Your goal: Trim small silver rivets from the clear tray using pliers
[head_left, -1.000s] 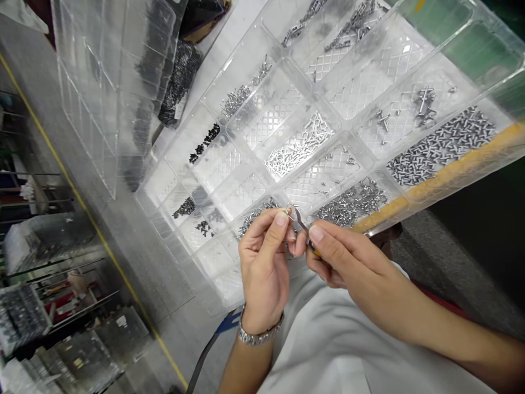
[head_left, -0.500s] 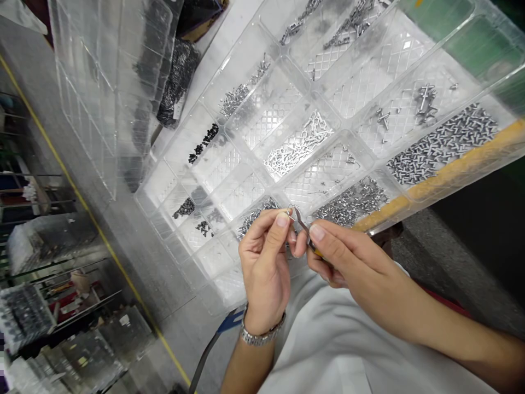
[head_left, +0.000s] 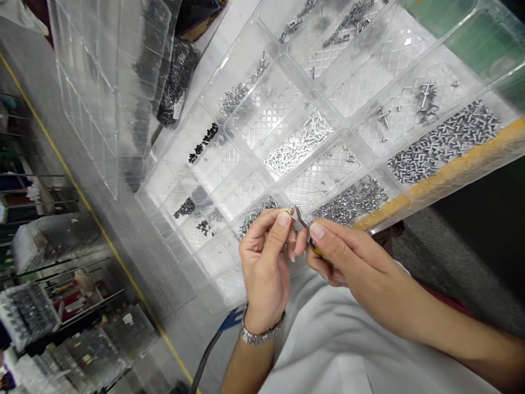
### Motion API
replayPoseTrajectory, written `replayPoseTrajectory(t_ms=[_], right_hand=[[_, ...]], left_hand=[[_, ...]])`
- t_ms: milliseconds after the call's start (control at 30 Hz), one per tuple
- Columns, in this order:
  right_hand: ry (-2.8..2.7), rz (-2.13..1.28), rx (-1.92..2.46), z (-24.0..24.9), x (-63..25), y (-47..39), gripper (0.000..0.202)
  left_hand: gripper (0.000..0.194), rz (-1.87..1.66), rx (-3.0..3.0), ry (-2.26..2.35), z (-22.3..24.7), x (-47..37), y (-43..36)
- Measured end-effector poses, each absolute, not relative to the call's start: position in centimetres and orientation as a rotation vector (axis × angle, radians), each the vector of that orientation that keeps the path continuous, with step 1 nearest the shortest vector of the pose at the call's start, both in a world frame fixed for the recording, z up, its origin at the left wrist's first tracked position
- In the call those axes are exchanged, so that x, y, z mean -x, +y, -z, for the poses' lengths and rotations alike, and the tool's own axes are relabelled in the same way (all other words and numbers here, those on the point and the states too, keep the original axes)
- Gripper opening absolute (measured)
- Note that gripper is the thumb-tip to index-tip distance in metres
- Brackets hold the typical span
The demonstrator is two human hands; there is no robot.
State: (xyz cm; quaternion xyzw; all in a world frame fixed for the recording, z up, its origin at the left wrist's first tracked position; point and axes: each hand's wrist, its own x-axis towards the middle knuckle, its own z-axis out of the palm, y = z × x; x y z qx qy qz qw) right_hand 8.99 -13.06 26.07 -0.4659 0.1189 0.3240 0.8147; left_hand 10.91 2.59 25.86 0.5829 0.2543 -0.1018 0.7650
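Note:
My left hand (head_left: 266, 257), with a metal watch at the wrist, pinches a tiny shiny metal piece (head_left: 292, 214) between thumb and index finger. Beside it, my right hand (head_left: 348, 251) is closed round a small hand tool (head_left: 302, 220) with a dark metal tip and a bit of yellow on its handle. The tool's tip is at the small piece; whether they touch is too small to tell. Both hands are over the near edge of a clear compartment tray (head_left: 342, 125), which holds small silver screws (head_left: 445, 143), bright silver parts (head_left: 297, 143) and black parts (head_left: 203, 143).
A clear lid or second tray (head_left: 98, 82) leans at the upper left beside a black wrapped bundle (head_left: 178, 82). A yellow floor line (head_left: 96, 219) runs past shelves with stacked clear boxes (head_left: 53, 241) at the left. A blue and dark strap (head_left: 223, 325) hangs near my left forearm.
Both hands keep nearly the same place and hold. The tool's tip and my fingers have shifted only very slightly, and the view of the shelves has moved a little.

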Motion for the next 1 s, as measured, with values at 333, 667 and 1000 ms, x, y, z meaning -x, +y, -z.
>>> replayPoseTrajectory(t_ms=[333, 667, 1000], right_hand=[[0.239, -0.69, 0.99, -25.97, -9.06, -12.93, 0.041], [0.232, -0.682, 0.966, -25.75, -8.9, -13.06, 0.037], [0.238, -0.664, 0.937, -25.75, -8.94, -13.02, 0.036]], left_hand=[[0.012, 0.21, -1.335, 0.585, -25.84, -10.68, 2.69], [0.01, 0.224, -1.317, 0.514, -25.64, -10.59, 2.64], [0.011, 0.246, -1.321, 0.49, -25.46, -10.49, 2.76]])
